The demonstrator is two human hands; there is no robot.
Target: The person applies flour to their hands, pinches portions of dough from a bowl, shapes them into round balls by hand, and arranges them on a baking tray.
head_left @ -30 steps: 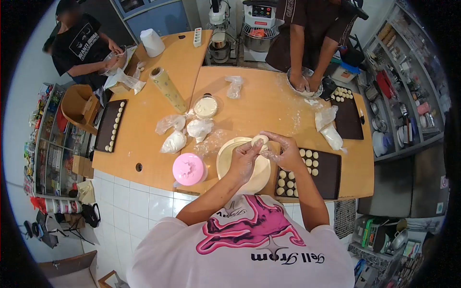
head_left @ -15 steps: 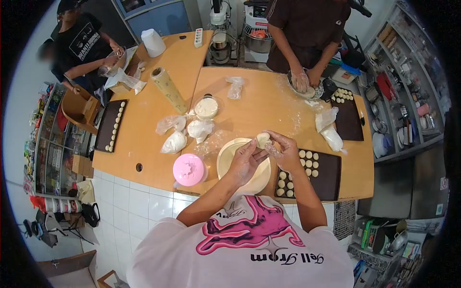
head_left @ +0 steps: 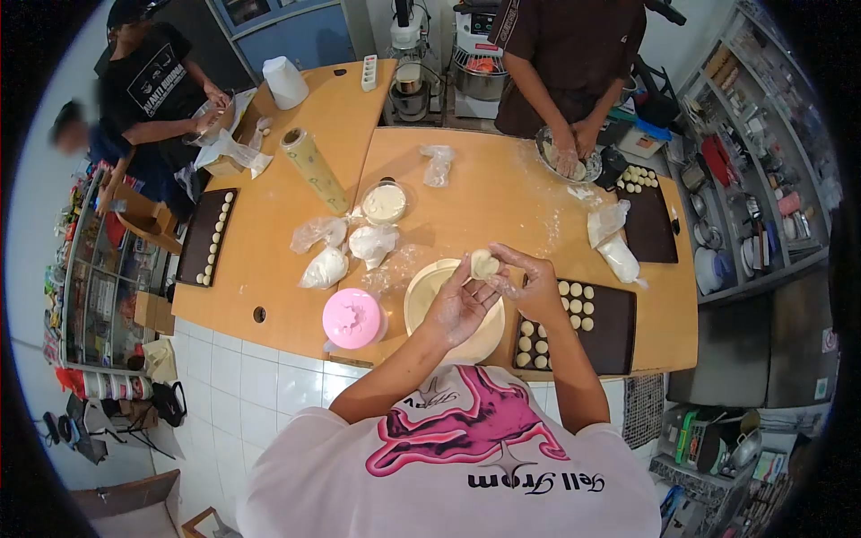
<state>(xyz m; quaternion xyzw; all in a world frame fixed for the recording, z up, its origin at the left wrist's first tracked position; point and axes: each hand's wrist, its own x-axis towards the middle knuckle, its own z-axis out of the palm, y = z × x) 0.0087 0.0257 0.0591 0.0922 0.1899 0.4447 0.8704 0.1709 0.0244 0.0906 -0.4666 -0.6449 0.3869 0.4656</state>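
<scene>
Above a large cream-coloured bowl (head_left: 417,314), a small pale piece of dough (head_left: 484,264) is held between my two hands. My left hand (head_left: 457,309), palm up and dusted with flour, supports it with thumb and fingertips from the left. On the other side, my right hand (head_left: 531,285) pinches the same piece between thumb and fingers. Just right of the bowl lies a dark baking tray (head_left: 612,332) with rows of round dough balls (head_left: 575,305) on its left part. A pink lidded container (head_left: 352,318) stands left of the bowl.
Flour bags (head_left: 325,267), a tub of white flour (head_left: 385,203) and a plastic wrap roll (head_left: 316,170) are on the table. Across it, a co-worker's hands (head_left: 574,154) work in a metal bowl. Other trays lie far right (head_left: 653,229) and left (head_left: 199,242). Two people are at upper left.
The dough piece has shifted slightly left and turned between my fingers, and my left palm shows more openly. A second person at the far left has come further into view.
</scene>
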